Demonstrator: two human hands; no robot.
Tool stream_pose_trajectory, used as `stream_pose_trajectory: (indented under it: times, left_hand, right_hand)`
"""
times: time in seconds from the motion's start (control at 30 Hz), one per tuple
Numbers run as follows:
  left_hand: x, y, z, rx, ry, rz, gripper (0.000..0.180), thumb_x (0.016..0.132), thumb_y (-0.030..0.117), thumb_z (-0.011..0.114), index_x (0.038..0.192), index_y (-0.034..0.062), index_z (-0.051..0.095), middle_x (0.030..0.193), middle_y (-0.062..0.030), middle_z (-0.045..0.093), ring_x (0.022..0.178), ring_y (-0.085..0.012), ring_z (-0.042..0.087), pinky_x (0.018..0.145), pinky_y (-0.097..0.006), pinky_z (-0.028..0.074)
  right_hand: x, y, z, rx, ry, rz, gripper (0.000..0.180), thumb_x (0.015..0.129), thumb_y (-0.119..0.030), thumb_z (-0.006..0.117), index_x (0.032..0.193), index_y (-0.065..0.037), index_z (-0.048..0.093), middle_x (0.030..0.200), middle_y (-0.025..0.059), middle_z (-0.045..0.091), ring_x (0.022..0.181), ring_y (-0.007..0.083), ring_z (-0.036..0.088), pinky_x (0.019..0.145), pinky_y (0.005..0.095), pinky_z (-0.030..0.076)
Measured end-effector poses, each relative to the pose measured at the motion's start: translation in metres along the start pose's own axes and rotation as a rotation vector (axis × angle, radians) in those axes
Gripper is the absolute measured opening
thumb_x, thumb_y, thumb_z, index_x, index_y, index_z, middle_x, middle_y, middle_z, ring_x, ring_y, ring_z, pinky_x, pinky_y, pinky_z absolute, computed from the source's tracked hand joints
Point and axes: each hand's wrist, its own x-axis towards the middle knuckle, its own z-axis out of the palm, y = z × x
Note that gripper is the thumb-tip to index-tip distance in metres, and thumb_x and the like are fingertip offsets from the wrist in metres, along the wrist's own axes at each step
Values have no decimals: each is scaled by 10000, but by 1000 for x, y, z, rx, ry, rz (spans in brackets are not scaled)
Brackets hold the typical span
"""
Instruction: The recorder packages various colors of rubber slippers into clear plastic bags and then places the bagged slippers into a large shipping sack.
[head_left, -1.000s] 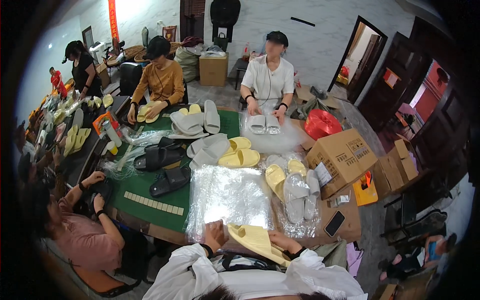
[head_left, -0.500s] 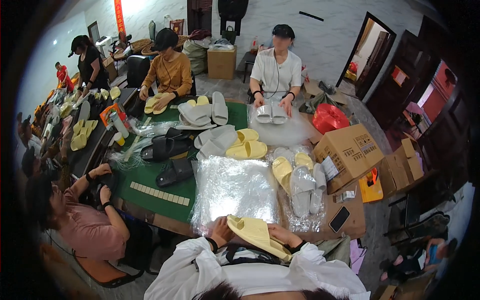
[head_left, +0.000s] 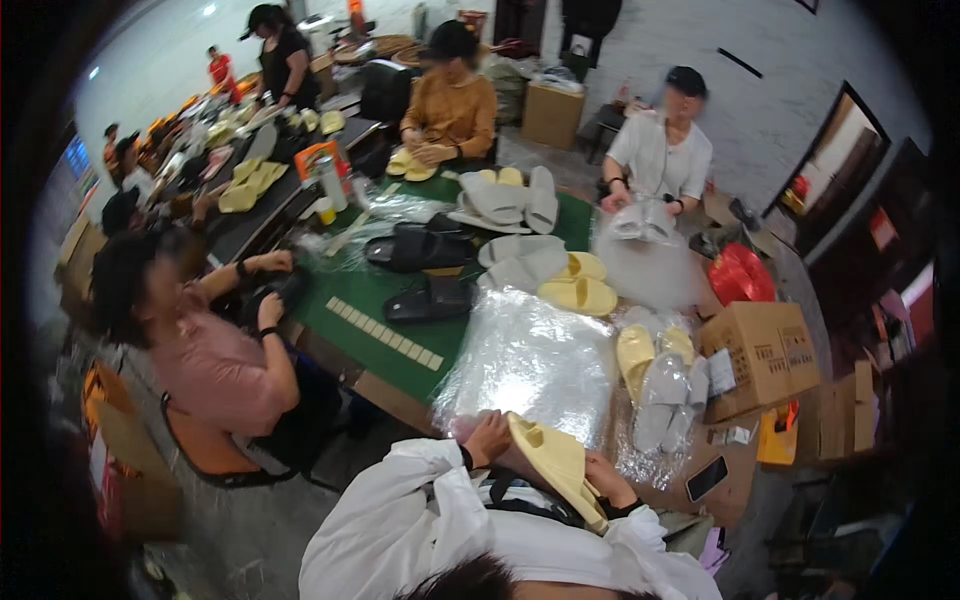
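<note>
A pale yellow slipper [head_left: 556,462] is held tilted between my hands at the near table edge. My left hand [head_left: 488,438] grips it at its upper left end, with the fingers partly hidden. On the other side my right hand [head_left: 611,480] is closed around its edge, its fingertips behind it. Just beyond lies a stack of clear plastic bags [head_left: 535,350]. To the right, grey slippers [head_left: 662,400] and yellow slippers [head_left: 636,362] lie on more clear plastic.
A phone [head_left: 707,479] and a cardboard box [head_left: 757,358] are at the right. Black slippers [head_left: 430,298] lie on the green mat [head_left: 385,330], with grey slippers [head_left: 522,262] and yellow ones [head_left: 580,294] behind the bags. Co-workers handle slippers at the left and far sides.
The whole view has swung left, so the table and people appear further right. The yellow slipper stays in both my hands, tipped a little more steeply.
</note>
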Motion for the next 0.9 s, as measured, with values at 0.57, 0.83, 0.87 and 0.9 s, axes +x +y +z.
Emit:
stream_pose_trajectory:
  times: [0.57, 0.83, 0.87, 0.9]
  left_hand:
    - [41, -56, -52, -416, -19, -126, 276, 811, 124, 454, 1071, 100, 544, 851, -91, 578, 775, -277, 595, 637, -380, 479]
    - [54, -50, -108, -299, 102, -172, 371, 771, 109, 501, 1141, 86, 489, 858, -99, 575, 731, -261, 608, 592, -369, 494]
    - [54, -48, -111, -300, 103, -176, 371, 771, 109, 501, 1141, 86, 489, 858, -99, 575, 731, -261, 608, 592, -369, 494]
    - [55, -46, -114, -379, 82, -244, 389, 773, 97, 487, 1162, 81, 478, 857, -109, 568, 715, -266, 602, 585, -369, 490]
  right_hand:
    - [5, -21, 10, -54, -50, 149, 258, 840, -85, 565, 1075, 21, 578, 994, 46, 616, 867, 95, 560, 767, 238, 447]
    - [35, 12, 11, -172, 296, -131, 143, 835, -57, 537, 926, 35, 597, 848, 46, 624, 752, 97, 558, 652, 233, 439]
    - [36, 13, 9, -340, 363, -182, 124, 832, -61, 538, 882, 38, 594, 805, 39, 620, 728, 88, 549, 618, 237, 432]
    - [36, 12, 9, -328, 417, -93, 129, 819, -82, 539, 811, 42, 571, 724, 77, 617, 656, 126, 554, 560, 269, 411]
